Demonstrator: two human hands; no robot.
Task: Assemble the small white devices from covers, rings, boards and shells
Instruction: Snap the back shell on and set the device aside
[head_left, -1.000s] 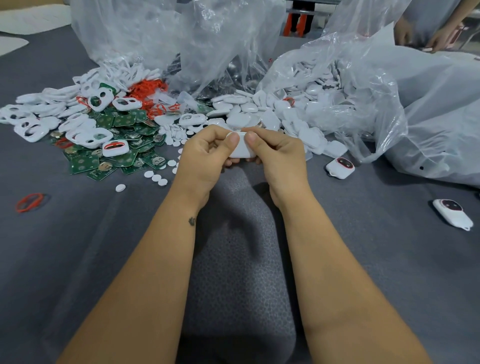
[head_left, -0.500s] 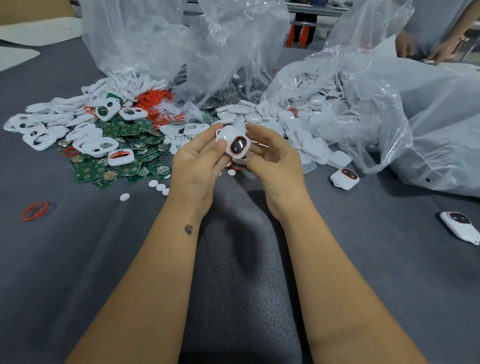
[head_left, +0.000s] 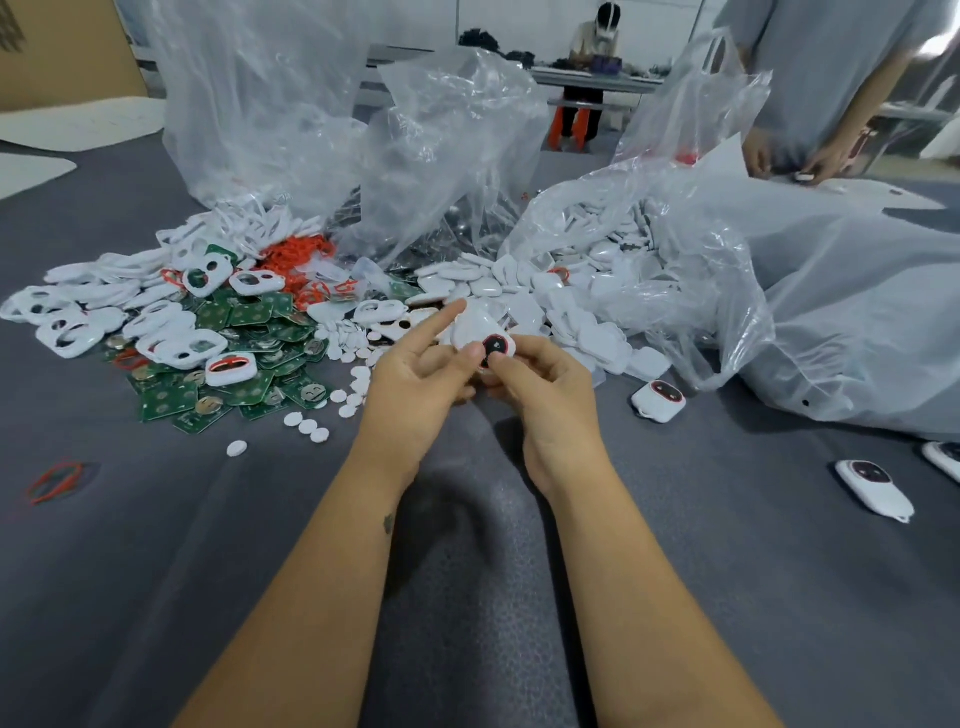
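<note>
Flanking held device (head_left: 480, 332): boards (head_left: 249, 384); shells (head_left: 587, 291)

A white device (head_left: 480, 335) with a red-ringed black window, green boards (head_left: 249, 314) dotted with pale spots, orange-red rings (head_left: 298, 252), white covers (head_left: 78, 296) and shells (head_left: 587, 280) lie on the dark grey table (head_left: 727, 571).

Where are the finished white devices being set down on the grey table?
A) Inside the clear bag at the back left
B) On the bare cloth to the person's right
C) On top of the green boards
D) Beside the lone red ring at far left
B: three finished devices, each with a dark red-ringed window, lie on the bare cloth to the right: one near the bag edge, two farther right.
</note>
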